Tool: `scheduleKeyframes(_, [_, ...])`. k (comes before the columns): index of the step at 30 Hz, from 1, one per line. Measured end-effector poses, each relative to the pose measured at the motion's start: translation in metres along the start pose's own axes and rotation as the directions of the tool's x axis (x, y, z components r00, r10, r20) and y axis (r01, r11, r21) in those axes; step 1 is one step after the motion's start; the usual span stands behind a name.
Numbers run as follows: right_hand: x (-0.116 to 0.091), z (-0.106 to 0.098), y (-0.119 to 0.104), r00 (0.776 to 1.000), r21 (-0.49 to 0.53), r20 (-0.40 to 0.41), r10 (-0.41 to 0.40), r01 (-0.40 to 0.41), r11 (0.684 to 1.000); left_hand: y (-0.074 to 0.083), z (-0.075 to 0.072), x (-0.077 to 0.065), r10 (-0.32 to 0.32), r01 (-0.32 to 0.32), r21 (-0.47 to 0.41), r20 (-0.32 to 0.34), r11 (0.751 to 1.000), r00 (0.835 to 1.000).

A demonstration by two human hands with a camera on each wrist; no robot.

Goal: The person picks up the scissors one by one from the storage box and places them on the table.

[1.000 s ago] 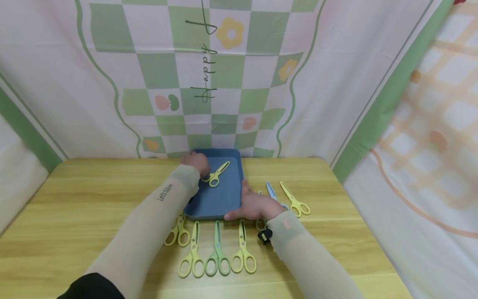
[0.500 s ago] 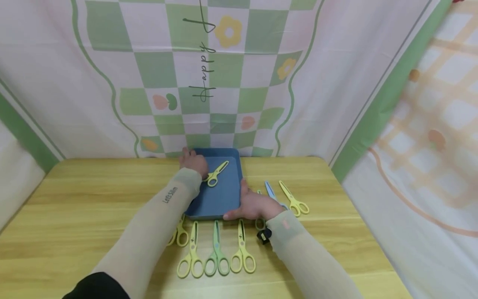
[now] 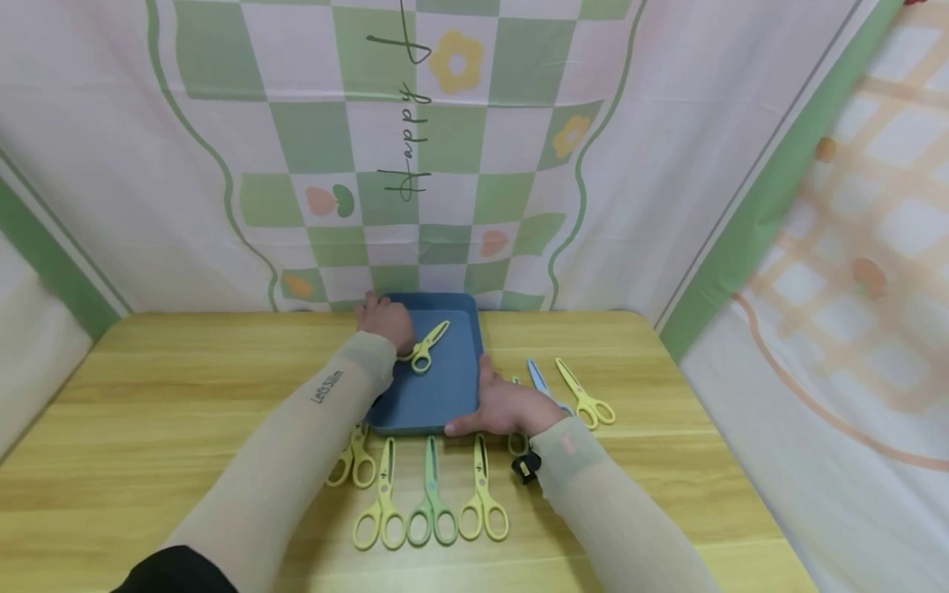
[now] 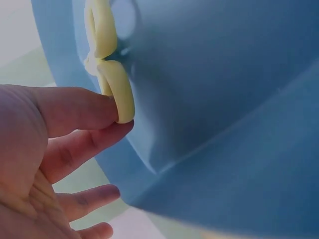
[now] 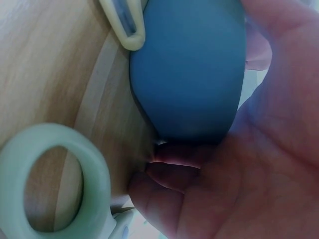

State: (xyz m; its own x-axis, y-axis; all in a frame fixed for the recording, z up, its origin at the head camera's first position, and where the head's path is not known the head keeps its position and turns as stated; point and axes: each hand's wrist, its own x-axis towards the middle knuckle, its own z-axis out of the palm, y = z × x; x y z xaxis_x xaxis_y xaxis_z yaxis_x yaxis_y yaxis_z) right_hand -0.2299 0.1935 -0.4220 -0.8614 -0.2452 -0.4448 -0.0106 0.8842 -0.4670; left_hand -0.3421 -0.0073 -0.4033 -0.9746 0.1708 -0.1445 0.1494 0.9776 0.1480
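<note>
A blue tray [image 3: 437, 403] lies on the table by the back cloth. Inside its left part is a pair of yellow scissors [image 3: 423, 359], blades pointing back and right. With thumb and index finger, my left hand [image 3: 384, 321] pinches one yellow handle loop [image 4: 124, 99], while its other fingers are spread apart. At the tray's near right corner, my right hand [image 3: 507, 409] grips the tray; the thumb lies along the near rim and the other fingers are at the right side. Green scissors [image 3: 516, 445] lie partly hidden under the right hand; their loop [image 5: 94, 184] shows in the right wrist view.
Yellow scissors [image 3: 482, 494], green scissors [image 3: 432, 498] and more yellow scissors [image 3: 384, 498] lie in a row before the tray. Another yellow pair [image 3: 356, 461] is half hidden by the left forearm. Blue scissors [image 3: 539, 380] and yellow scissors [image 3: 582, 395] lie right.
The yellow scissors in the tray have shifted slightly left. My left hand's outer fingers have spread toward the tray's back left corner. The right hand and the tray stay in place.
</note>
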Motion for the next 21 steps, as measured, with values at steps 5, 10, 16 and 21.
scheduleKeyframes(5, [0.0,0.0,0.0,1.0,0.005,0.004,-0.004,0.004,1.0,-0.001,-0.006,-0.006,0.007,-0.006,0.036,-0.04,0.999,0.999])
scheduleKeyframes(10, [-0.001,-0.001,0.001,1.0,0.01,0.003,-0.008,0.008,1.0,-0.009,-0.01,-0.006,0.014,-0.01,0.057,-0.069,0.998,0.998])
scheduleKeyframes(16, [0.0,-0.001,0.001,1.0,0.014,0.008,-0.004,0.004,1.0,-0.024,-0.017,-0.016,0.05,-0.045,0.067,-0.068,0.997,0.996])
scheduleKeyframes(21, [-0.001,0.0,0.002,1.0,0.021,0.013,-0.004,0.003,1.0,-0.036,-0.021,-0.031,0.082,-0.077,0.047,-0.117,0.996,0.99])
